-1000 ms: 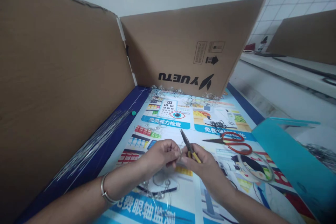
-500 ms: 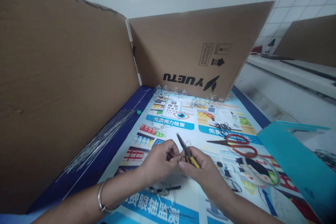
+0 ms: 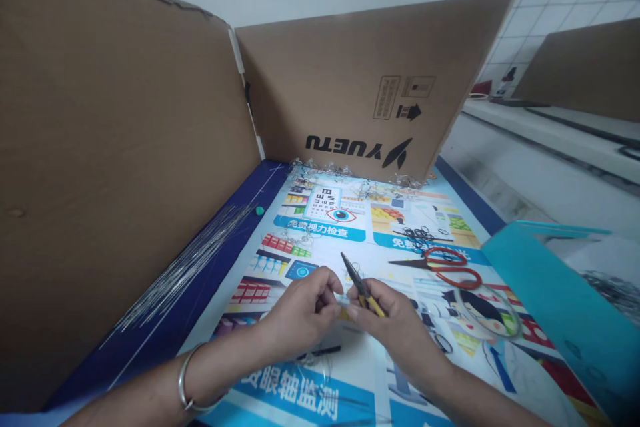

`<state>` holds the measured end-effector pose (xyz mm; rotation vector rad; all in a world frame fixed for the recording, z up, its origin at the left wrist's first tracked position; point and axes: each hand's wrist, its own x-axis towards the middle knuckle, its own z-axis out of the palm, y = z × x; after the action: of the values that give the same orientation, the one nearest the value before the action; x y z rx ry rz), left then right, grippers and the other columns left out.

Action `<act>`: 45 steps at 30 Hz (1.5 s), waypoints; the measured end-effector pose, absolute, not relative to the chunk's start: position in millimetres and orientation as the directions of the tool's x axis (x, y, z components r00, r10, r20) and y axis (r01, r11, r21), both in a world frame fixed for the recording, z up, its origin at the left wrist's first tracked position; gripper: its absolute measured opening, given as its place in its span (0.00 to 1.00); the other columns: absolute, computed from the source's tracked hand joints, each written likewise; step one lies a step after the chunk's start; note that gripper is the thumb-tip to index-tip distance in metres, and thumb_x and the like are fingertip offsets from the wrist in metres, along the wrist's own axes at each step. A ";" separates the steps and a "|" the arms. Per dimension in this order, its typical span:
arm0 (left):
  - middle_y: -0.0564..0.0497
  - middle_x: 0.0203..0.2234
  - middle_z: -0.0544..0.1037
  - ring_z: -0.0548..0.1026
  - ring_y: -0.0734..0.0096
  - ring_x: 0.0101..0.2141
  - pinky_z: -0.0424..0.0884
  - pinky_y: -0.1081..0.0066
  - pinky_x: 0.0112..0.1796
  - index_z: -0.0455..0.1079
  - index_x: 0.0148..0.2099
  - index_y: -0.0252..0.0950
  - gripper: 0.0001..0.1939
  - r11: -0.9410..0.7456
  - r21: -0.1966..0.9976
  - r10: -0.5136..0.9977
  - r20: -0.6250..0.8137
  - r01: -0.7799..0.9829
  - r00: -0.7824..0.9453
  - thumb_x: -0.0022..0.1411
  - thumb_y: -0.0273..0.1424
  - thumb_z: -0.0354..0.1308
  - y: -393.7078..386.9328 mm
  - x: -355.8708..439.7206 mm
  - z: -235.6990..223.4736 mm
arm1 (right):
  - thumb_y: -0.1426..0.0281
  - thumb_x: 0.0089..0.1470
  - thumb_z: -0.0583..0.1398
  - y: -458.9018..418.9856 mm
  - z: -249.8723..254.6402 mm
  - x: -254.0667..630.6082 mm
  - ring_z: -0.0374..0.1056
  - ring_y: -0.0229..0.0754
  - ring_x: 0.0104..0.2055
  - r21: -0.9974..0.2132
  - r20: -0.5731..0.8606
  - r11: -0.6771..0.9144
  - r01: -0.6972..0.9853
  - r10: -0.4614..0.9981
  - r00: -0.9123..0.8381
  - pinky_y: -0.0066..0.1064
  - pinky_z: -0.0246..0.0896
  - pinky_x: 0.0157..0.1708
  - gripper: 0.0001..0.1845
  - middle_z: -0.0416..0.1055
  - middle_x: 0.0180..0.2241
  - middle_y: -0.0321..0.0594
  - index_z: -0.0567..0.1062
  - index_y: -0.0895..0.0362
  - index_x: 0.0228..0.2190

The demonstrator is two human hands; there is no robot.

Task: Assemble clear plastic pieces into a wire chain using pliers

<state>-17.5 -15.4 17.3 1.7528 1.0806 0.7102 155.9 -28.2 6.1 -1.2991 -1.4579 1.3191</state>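
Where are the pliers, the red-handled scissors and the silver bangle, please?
Pliers (image 3: 361, 285), head view: metal above the handles.
Red-handled scissors (image 3: 430, 266), head view: near the pivot.
Silver bangle (image 3: 181, 379), head view: the band's left side.

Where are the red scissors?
In the head view, the red-handled scissors lie right of centre on the printed sheet, beyond the right hand, near the turquoise box, beside some dark loops.

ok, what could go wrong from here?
1. The pliers in the right hand have bare, pointed tips; with the left hand so close, a slip might poke or nip a finger.
2. The scissors lie just beyond the right hand, blades pointing toward the pliers; reaching over might catch a knuckle.
3. Thin wires lie loose near the left forearm, so a careless sweep could scatter them.
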 end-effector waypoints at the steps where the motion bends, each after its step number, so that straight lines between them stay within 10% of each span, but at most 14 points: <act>1: 0.57 0.22 0.67 0.64 0.77 0.23 0.59 0.77 0.25 0.61 0.37 0.36 0.07 -0.183 0.919 0.890 0.004 0.350 0.456 0.54 0.24 0.51 -15.4 -17.7 17.7 | 0.66 0.42 0.60 -28.3 6.2 156.2 0.59 0.36 0.28 -0.979 -0.078 -0.041 0.201 0.980 -0.184 0.26 0.54 0.28 0.08 0.64 0.24 0.30 0.69 0.56 0.28; 16: 0.52 0.22 0.71 0.66 0.73 0.26 0.61 0.74 0.29 0.64 0.24 0.33 0.11 -0.010 0.989 0.915 -0.050 0.146 0.399 0.51 0.36 0.58 -12.3 -19.1 24.7 | 0.68 0.53 0.55 -35.8 -1.0 154.1 0.62 0.37 0.29 -0.867 0.149 0.265 0.423 0.946 -0.286 0.27 0.59 0.28 0.05 0.66 0.27 0.34 0.68 0.55 0.32; 23: 0.53 0.18 0.71 0.65 0.78 0.21 0.59 0.76 0.26 0.61 0.25 0.33 0.09 0.225 0.956 0.918 -0.143 -0.188 0.371 0.53 0.31 0.58 -7.1 -26.8 22.0 | 0.74 0.51 0.59 -12.8 -16.3 190.3 0.63 0.46 0.39 -0.100 0.715 0.761 0.641 0.503 -0.485 0.40 0.60 0.39 0.14 0.68 0.34 0.46 0.67 0.60 0.42; 30: 0.52 0.21 0.74 0.66 0.80 0.19 0.59 0.77 0.24 0.59 0.26 0.34 0.11 0.243 0.942 0.932 -0.161 -0.231 0.324 0.57 0.31 0.57 -5.5 -27.3 17.5 | 0.74 0.49 0.61 -5.2 -16.1 205.3 0.64 0.49 0.37 0.291 0.675 0.721 0.629 0.311 -0.669 0.43 0.60 0.36 0.15 0.69 0.33 0.48 0.70 0.62 0.41; 45: 0.52 0.20 0.74 0.65 0.83 0.16 0.56 0.80 0.20 0.60 0.26 0.33 0.11 0.297 0.933 0.925 -0.229 -0.203 0.302 0.55 0.32 0.57 -8.5 -23.8 19.0 | 0.80 0.49 0.58 -12.6 -10.6 203.4 0.62 0.50 0.37 0.393 0.630 0.694 0.603 0.275 -0.726 0.43 0.58 0.35 0.15 0.68 0.34 0.50 0.71 0.64 0.42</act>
<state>-23.8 -8.5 19.0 0.9557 0.9491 0.9229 203.4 -12.6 -10.6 -0.6725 -2.3657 -0.8097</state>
